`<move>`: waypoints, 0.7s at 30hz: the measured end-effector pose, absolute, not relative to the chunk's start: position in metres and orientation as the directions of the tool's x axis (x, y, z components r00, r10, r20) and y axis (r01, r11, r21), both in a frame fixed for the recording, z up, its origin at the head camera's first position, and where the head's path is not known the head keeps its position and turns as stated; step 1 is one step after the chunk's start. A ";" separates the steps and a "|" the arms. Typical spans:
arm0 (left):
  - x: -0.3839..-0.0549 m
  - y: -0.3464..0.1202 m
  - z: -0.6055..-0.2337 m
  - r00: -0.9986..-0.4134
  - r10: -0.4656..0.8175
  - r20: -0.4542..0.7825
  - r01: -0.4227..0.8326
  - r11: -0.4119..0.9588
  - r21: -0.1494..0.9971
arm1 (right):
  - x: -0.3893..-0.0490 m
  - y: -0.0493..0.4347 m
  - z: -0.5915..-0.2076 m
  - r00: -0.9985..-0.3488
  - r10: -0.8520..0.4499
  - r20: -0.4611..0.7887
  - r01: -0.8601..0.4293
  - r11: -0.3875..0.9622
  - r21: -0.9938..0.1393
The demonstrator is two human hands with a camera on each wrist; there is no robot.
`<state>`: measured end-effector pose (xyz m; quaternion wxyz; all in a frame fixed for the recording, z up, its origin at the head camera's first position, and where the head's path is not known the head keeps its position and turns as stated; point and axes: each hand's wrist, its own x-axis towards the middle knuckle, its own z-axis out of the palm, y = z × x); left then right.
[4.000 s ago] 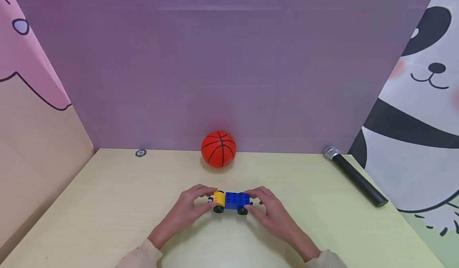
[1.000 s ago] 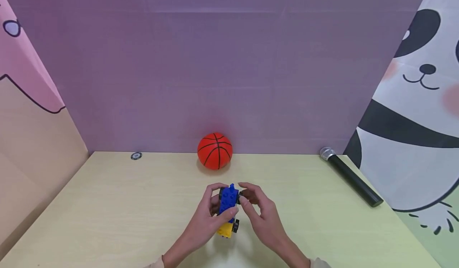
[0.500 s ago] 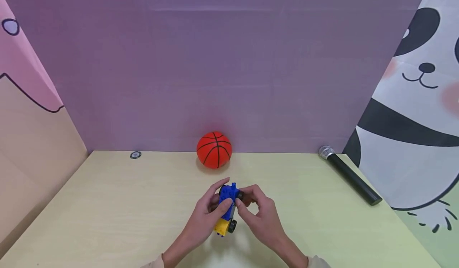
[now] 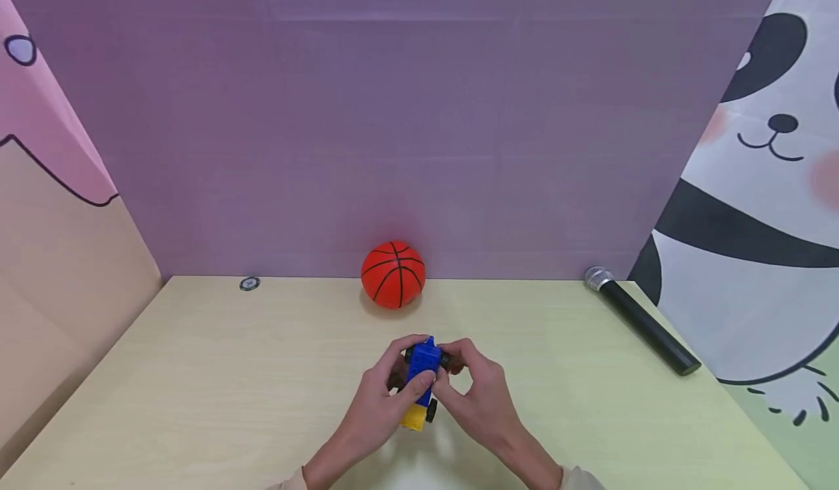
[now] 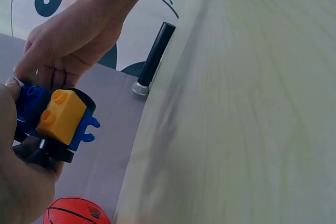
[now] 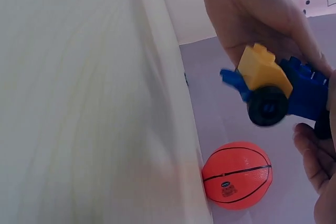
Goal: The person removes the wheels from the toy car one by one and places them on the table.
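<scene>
A toy car (image 4: 424, 360) of blue and yellow building blocks with black wheels is held above the table between both hands. Its blue end points away from the person, the yellow end toward them. My left hand (image 4: 380, 402) grips it from the left, thumb across the blue blocks, fingers round the far side. My right hand (image 4: 481, 395) pinches at the far right wheel with thumb and forefinger. In the left wrist view the yellow block (image 5: 62, 116) shows its studs and a blue hook piece. A black wheel (image 6: 268, 106) faces the right wrist camera.
Beyond the hands a red basketball (image 4: 393, 275) rests by the purple backdrop. A black microphone (image 4: 645, 322) lies along the right table edge. A small round chip (image 4: 250, 283) is at the back left of the pale wooden table (image 4: 229, 373).
Earlier the car lay crosswise between both hands; it has since turned lengthwise, yellow end toward the person. The left hand took it round the body, and the right fingers closed in on the far right wheel.
</scene>
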<state>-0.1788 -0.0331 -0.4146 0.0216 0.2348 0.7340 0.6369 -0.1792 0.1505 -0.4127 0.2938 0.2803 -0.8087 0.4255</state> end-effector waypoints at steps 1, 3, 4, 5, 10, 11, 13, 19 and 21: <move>-0.179 -0.033 -0.415 -0.886 0.378 0.268 0.320 0.082 0.944 | -0.180 0.151 -0.413 -0.659 -0.212 0.722 -0.711 0.488 -0.506; -0.180 -0.033 -0.414 -0.882 0.387 0.270 0.325 0.083 0.942 | -0.180 0.152 -0.414 -0.642 -0.226 0.733 -0.725 0.490 -0.484; -0.180 -0.034 -0.414 -0.881 0.390 0.267 0.322 0.081 0.943 | -0.180 0.153 -0.415 -0.634 -0.231 0.738 -0.735 0.478 -0.481; -0.180 -0.034 -0.414 -0.882 0.390 0.266 0.319 0.077 0.945 | -0.181 0.153 -0.415 -0.634 -0.235 0.737 -0.739 0.466 -0.487; -0.181 -0.036 -0.413 -0.881 0.392 0.267 0.311 0.052 0.949 | -0.182 0.156 -0.414 -0.714 -0.211 0.668 -0.687 0.395 -0.609; -0.181 -0.035 -0.414 -0.879 0.394 0.268 0.310 0.046 0.950 | -0.181 0.157 -0.413 -0.743 -0.201 0.638 -0.658 0.391 -0.643; -0.181 -0.035 -0.414 -0.877 0.399 0.267 0.304 0.032 0.952 | -0.181 0.157 -0.411 -0.803 -0.182 0.568 -0.590 0.381 -0.712; -0.181 -0.037 -0.415 -0.874 0.414 0.255 0.276 -0.010 0.961 | -0.179 0.157 -0.405 -0.896 -0.220 0.385 -0.439 0.321 -0.839; -0.181 -0.037 -0.415 -0.872 0.420 0.251 0.271 -0.013 0.963 | -0.179 0.157 -0.405 -0.893 -0.245 0.378 -0.441 0.304 -0.844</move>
